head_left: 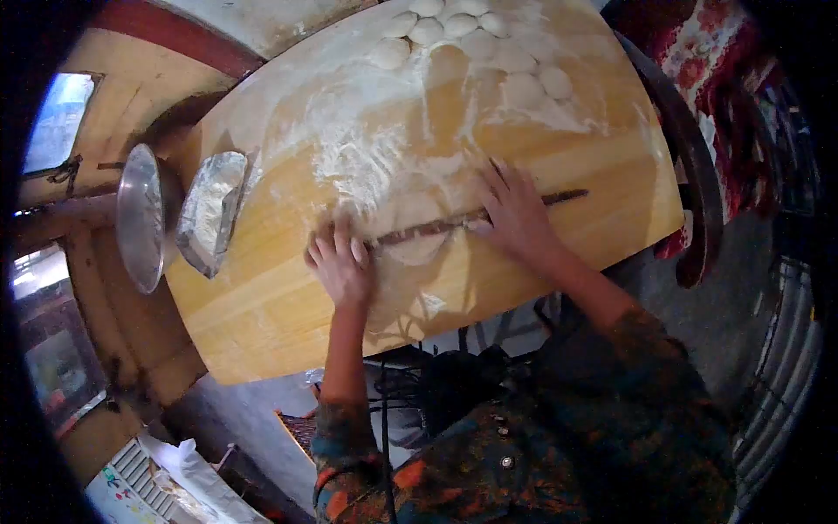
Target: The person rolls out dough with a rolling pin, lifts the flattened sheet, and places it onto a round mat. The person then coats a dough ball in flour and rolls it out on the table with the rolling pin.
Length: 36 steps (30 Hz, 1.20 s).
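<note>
A thin dark rolling pin (429, 229) lies slantwise across a flat round of dough (419, 251) on the floured wooden board (279, 314). My left hand (340, 262) is over the pin's left end, its fingers bent around that end. Farther right, my right hand (517, 210) rests on the pin with the thumb on the near side and the fingers reaching past it; the pin's right tip sticks out beyond. Loose white flour (358, 162) is spread just past my hands. Several pale dough pieces (463, 26) sit at the far side of the board.
On the left, a foil-like tray (212, 210) holds flour, with a round metal bowl (141, 218) tilted beside it. A dark curved wooden piece (694, 175) runs along the board's right edge, near red patterned cloth (703, 44). White items (196, 480) lie at the lower left.
</note>
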Tool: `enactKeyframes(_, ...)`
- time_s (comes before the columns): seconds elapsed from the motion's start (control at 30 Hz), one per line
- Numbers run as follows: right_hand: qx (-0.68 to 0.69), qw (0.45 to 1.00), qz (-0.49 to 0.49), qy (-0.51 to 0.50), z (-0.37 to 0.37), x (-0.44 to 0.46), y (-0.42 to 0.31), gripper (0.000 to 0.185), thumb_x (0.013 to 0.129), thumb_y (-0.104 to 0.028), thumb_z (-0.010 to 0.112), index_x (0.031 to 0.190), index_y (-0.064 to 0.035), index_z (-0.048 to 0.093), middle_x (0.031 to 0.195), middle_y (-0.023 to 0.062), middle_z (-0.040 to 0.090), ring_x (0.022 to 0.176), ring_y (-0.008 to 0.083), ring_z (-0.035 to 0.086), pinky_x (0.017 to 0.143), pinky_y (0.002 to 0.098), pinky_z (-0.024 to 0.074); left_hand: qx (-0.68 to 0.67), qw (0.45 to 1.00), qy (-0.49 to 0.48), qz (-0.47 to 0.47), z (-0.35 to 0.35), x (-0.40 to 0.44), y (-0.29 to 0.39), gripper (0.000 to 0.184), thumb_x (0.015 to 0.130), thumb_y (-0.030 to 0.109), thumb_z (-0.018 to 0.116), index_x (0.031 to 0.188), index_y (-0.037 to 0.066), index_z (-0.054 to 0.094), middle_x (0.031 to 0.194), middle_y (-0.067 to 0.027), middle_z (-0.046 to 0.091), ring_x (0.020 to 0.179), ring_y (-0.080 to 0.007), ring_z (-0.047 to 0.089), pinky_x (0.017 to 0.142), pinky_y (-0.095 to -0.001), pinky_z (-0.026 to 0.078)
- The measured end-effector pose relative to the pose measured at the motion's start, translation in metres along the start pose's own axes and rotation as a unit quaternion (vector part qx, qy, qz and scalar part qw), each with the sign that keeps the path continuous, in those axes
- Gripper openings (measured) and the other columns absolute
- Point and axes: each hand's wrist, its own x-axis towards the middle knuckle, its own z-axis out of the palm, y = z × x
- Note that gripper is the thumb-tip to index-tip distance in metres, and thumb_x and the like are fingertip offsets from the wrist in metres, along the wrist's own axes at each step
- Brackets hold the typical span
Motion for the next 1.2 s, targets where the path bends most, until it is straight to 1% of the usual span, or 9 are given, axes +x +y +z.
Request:
enactKeyframes(0.2, -0.037, 0.991, 0.094, 0.084, 0.013, 0.093, 0.020, 0.067, 0.084, -0.038, 0.057, 0.140, -0.0048, 0.041, 0.148, 0.0154, 0.033, 0.137, 0.0345, 0.027, 0.111, 0.0539, 0.0207, 0.032, 0.999, -0.009, -0.017, 0.007, 0.096, 0.007, 0.057, 0.091, 0.036, 0.047, 0.142, 0.010, 0.039, 0.150, -0.0166, 0.032, 0.139, -0.0311, 0.027, 0.112, -0.0514, 0.017)
enactKeyframes(0.3, -0.031, 0.999, -0.004, -0.011, -0.002, 0.039, 0.010, 0.066, 0.086, -0.038, 0.056, 0.140, -0.0059, 0.040, 0.148, 0.0151, 0.034, 0.137, 0.0343, 0.028, 0.111, 0.0562, 0.0197, -0.030, 0.999, -0.033, 0.028, -0.004, 0.040, 0.008, 0.058, 0.091, 0.035, 0.047, 0.142, 0.009, 0.039, 0.151, -0.0149, 0.030, 0.140, -0.0320, 0.026, 0.113, -0.0508, 0.017)
enactKeyframes(0.4, 0.027, 0.991, 0.001, -0.130, -0.012, -0.002, -0.003, 0.067, 0.085, -0.037, 0.058, 0.141, -0.0056, 0.038, 0.148, 0.0152, 0.034, 0.137, 0.0335, 0.029, 0.111, 0.0537, 0.0217, -0.019, 0.998, -0.034, 0.040, -0.017, -0.020, 0.017, 0.057, 0.091, 0.035, 0.048, 0.142, 0.009, 0.040, 0.152, -0.0147, 0.030, 0.140, -0.0330, 0.026, 0.113, -0.0499, 0.016)
enactKeyframes(0.6, 0.029, 0.996, 0.075, 0.041, 0.012, 0.095, 0.014, 0.067, 0.081, -0.033, 0.063, 0.138, -0.0050, 0.041, 0.146, 0.0148, 0.035, 0.134, 0.0340, 0.032, 0.111, 0.0472, 0.0251, -0.039, 0.999, -0.009, -0.020, 0.014, 0.074, 0.014, 0.059, 0.092, 0.035, 0.049, 0.143, 0.006, 0.038, 0.152, -0.0161, 0.029, 0.140, -0.0329, 0.026, 0.113, -0.0499, 0.018)
enactKeyframes(0.77, 0.016, 0.996, -0.064, -0.057, -0.015, 0.016, 0.001, 0.061, 0.078, -0.032, 0.067, 0.131, -0.0076, 0.049, 0.139, 0.0164, 0.044, 0.127, 0.0362, 0.040, 0.106, 0.0536, 0.0295, -0.020, 0.995, -0.101, 0.014, -0.020, 0.010, 0.032, 0.061, 0.093, 0.036, 0.049, 0.146, 0.009, 0.034, 0.153, -0.0141, 0.028, 0.141, -0.0326, 0.026, 0.113, -0.0494, 0.019)
enactKeyframes(0.87, 0.062, 0.996, -0.052, -0.029, 0.003, -0.016, 0.006, 0.049, 0.076, -0.028, 0.069, 0.119, -0.0072, 0.058, 0.126, 0.0143, 0.052, 0.114, 0.0354, 0.049, 0.097, 0.0528, 0.0375, -0.174, 0.972, -0.152, 0.045, -0.039, -0.012, 0.010, 0.060, 0.092, 0.033, 0.053, 0.145, 0.011, 0.036, 0.151, -0.0145, 0.032, 0.140, -0.0335, 0.028, 0.113, -0.0470, 0.021)
enactKeyframes(1.0, 0.042, 0.995, -0.085, 0.001, 0.006, -0.016, 0.019, 0.041, 0.073, -0.022, 0.070, 0.110, -0.0071, 0.063, 0.106, 0.0125, 0.059, 0.101, 0.0346, 0.054, 0.088, 0.0491, 0.0437, -0.176, 0.939, 0.295, -0.003, -0.039, 0.075, -0.122, 0.036, 0.086, 0.008, 0.061, 0.121, 0.002, 0.054, 0.118, -0.0183, 0.059, 0.110, -0.0356, 0.055, 0.094, -0.0432, 0.044)
enactKeyframes(1.03, 0.058, 0.995, -0.070, -0.030, 0.001, -0.015, 0.020, 0.040, 0.074, -0.021, 0.069, 0.111, -0.0069, 0.063, 0.104, 0.0130, 0.059, 0.100, 0.0350, 0.054, 0.088, 0.0483, 0.0440, -0.136, 0.959, 0.177, -0.177, -0.072, 0.098, -0.145, 0.033, 0.083, 0.012, 0.065, 0.114, 0.001, 0.060, 0.113, -0.0200, 0.061, 0.105, -0.0370, 0.057, 0.091, -0.0426, 0.046)
enactKeyframes(1.2, 0.128, 0.992, -0.007, -0.013, -0.010, -0.036, 0.027, 0.025, 0.079, -0.005, 0.058, 0.104, -0.0021, 0.061, 0.099, 0.0152, 0.058, 0.095, 0.0347, 0.055, 0.085, 0.0438, 0.0448, 0.071, 0.989, -0.018, -0.125, -0.048, 0.123, -0.245, 0.032, 0.072, 0.023, 0.072, 0.100, 0.006, 0.071, 0.090, -0.0193, 0.068, 0.085, -0.0367, 0.066, 0.078, -0.0425, 0.051)
